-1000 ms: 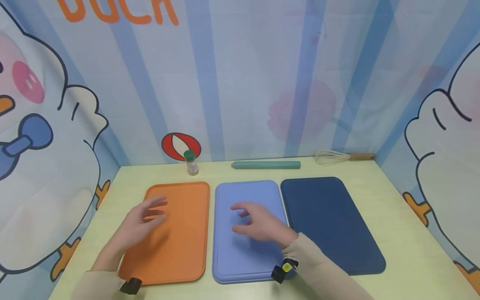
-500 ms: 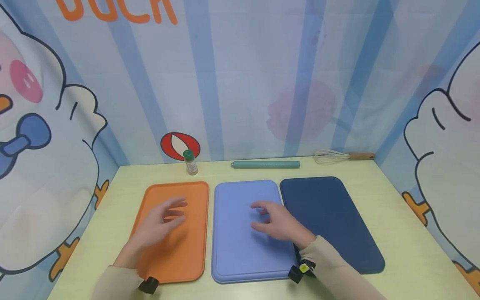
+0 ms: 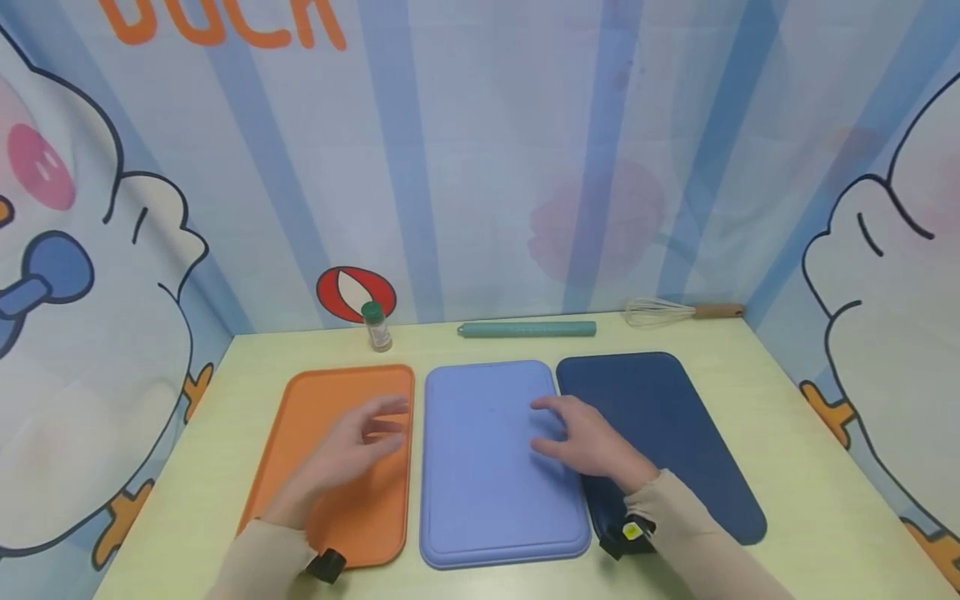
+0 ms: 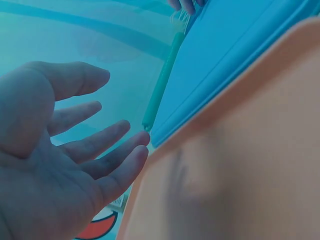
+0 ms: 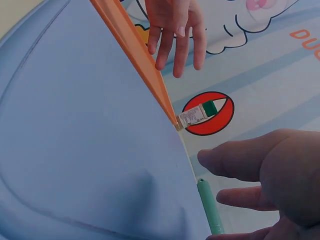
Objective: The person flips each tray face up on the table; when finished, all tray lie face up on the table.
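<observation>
In the head view, the left hand [image 3: 348, 450] hovers over the orange tray [image 3: 330, 533], its fingers apart and loosely bent, holding nothing. The right hand [image 3: 588, 437] hangs above the right part of the light blue tray [image 3: 487, 467], beside the dark blue tray [image 3: 660, 417], with thumb and fingers apart and nothing between them. Both wrist views show a palm with spread, relaxed fingers: the left hand [image 4: 75, 150] by the orange tray's rim, the right hand [image 5: 270, 180] over the light blue tray [image 5: 90, 125].
Along the table's back edge stand a small bottle with a green cap [image 3: 377, 327], a green rolling pin-like stick [image 3: 527, 329] and a whisk with a wooden handle [image 3: 682, 312]. A printed curtain [image 3: 495, 167] hangs behind and at both sides.
Both hands have moved to the right above the trays, the right one from the middle of the light blue tray towards the dark blue one. The trays and back items stay in place.
</observation>
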A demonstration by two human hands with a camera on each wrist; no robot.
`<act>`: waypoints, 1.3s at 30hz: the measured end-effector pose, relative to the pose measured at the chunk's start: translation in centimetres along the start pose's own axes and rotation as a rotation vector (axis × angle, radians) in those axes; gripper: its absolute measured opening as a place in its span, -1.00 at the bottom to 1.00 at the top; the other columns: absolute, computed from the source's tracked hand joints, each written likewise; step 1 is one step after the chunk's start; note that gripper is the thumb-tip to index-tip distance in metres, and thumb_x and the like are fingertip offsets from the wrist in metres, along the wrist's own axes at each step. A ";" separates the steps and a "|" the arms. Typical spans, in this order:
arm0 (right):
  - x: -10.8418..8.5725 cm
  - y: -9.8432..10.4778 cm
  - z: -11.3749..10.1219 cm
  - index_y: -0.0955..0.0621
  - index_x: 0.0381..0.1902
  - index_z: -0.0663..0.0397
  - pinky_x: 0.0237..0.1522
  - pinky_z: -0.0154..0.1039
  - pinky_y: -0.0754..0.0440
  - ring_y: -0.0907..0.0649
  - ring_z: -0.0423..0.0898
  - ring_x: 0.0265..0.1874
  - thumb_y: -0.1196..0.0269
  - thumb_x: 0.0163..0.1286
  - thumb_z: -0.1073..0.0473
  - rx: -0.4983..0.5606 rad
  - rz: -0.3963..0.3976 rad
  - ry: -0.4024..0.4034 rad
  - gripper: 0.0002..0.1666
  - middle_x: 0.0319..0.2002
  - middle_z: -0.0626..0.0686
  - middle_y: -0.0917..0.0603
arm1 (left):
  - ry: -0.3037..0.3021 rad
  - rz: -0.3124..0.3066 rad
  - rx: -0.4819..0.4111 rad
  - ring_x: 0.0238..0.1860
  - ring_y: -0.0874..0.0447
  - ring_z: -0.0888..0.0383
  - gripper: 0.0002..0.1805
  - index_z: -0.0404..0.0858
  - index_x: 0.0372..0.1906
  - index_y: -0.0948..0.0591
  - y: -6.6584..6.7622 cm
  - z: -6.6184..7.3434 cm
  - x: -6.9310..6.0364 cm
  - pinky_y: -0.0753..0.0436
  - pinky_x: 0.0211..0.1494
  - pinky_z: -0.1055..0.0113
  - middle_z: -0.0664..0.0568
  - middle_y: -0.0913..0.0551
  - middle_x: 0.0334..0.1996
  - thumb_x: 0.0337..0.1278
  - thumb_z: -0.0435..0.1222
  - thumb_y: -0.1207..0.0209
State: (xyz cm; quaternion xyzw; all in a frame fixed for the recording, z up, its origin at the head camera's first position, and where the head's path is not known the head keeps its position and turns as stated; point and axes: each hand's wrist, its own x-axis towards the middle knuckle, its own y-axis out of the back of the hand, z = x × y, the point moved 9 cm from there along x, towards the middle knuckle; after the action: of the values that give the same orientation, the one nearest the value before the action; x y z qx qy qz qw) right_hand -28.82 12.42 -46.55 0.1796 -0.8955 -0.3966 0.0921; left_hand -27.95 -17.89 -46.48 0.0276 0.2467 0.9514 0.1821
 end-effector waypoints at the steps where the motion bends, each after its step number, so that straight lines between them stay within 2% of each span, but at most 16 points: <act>1: -0.1 0.0 0.0 -0.56 0.39 0.18 0.18 0.18 -0.63 -0.60 0.24 0.26 -0.41 0.43 0.11 -0.013 -0.008 0.003 -0.37 0.33 0.26 -0.58 | 0.000 -0.007 0.000 0.31 -0.61 -0.19 -0.36 -0.20 0.54 -0.40 -0.3 0.1 0.1 -0.64 0.33 -0.08 -0.22 -0.49 0.45 0.44 -0.32 -0.28; 4: -0.3 -0.1 0.2 -0.53 0.42 0.19 0.23 0.21 -0.60 -0.56 0.26 0.32 -0.41 0.43 0.10 -0.029 -0.037 -0.002 -0.33 0.36 0.28 -0.56 | 0.006 -0.024 0.005 0.35 -0.58 -0.23 -0.34 -0.19 0.55 -0.40 -1.0 0.3 0.5 -0.61 0.36 -0.10 -0.21 -0.46 0.48 0.44 -0.30 -0.29; 11: -0.8 -0.3 0.6 -0.49 0.47 0.18 0.32 0.22 -0.54 -0.51 0.27 0.40 -0.44 0.40 0.07 -0.035 -0.078 -0.041 -0.24 0.42 0.28 -0.52 | 0.065 -0.069 0.016 0.51 -0.38 -0.28 -0.27 -0.14 0.61 -0.33 -2.4 0.4 1.0 -0.51 0.44 -0.17 -0.13 -0.33 0.58 0.43 -0.22 -0.31; 17: -1.0 -0.3 0.9 -0.46 0.50 0.16 0.40 0.24 -0.47 -0.44 0.29 0.46 -0.47 0.38 0.05 -0.028 -0.114 -0.067 -0.18 0.46 0.28 -0.48 | 0.072 -0.096 0.029 0.54 -0.31 -0.32 -0.25 -0.10 0.62 -0.31 -3.4 0.6 1.5 -0.47 0.46 -0.18 -0.13 -0.27 0.61 0.42 -0.23 -0.32; 25: -1.4 -0.6 0.4 -0.46 0.50 0.16 0.43 0.25 -0.44 -0.42 0.29 0.49 -0.49 0.34 0.06 -0.039 -0.163 -0.085 -0.15 0.47 0.29 -0.47 | 0.057 -0.111 0.042 0.54 -0.29 -0.37 -0.24 -0.14 0.62 -0.31 -3.9 1.2 2.0 -0.45 0.46 -0.20 -0.22 -0.21 0.62 0.42 -0.22 -0.32; 33: -1.3 -0.8 0.1 -0.49 0.47 0.16 0.40 0.22 -0.48 -0.46 0.26 0.46 -0.53 0.28 0.17 -0.046 -0.144 -0.128 -0.17 0.44 0.26 -0.51 | 0.058 -0.128 0.048 0.56 -0.26 -0.37 -0.23 -0.14 0.63 -0.28 -4.6 1.2 2.4 -0.42 0.48 -0.19 -0.21 -0.21 0.63 0.43 -0.20 -0.32; 39: -1.3 -0.8 0.2 -0.50 0.47 0.12 0.34 0.21 -0.54 -0.48 0.25 0.44 -0.54 0.27 0.21 -0.040 -0.135 -0.146 -0.17 0.44 0.26 -0.51 | 0.027 -0.122 0.063 0.60 -0.20 -0.30 -0.23 -0.19 0.62 -0.28 -4.9 1.3 2.7 -0.37 0.53 -0.15 -0.18 -0.23 0.62 0.43 -0.24 -0.31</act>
State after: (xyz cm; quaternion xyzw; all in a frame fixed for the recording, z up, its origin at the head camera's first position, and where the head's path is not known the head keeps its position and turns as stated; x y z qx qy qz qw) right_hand -27.46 12.60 -47.34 0.2086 -0.8776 -0.4317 0.0033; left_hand -28.64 -12.32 -47.84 0.0053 0.2802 0.9307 0.2352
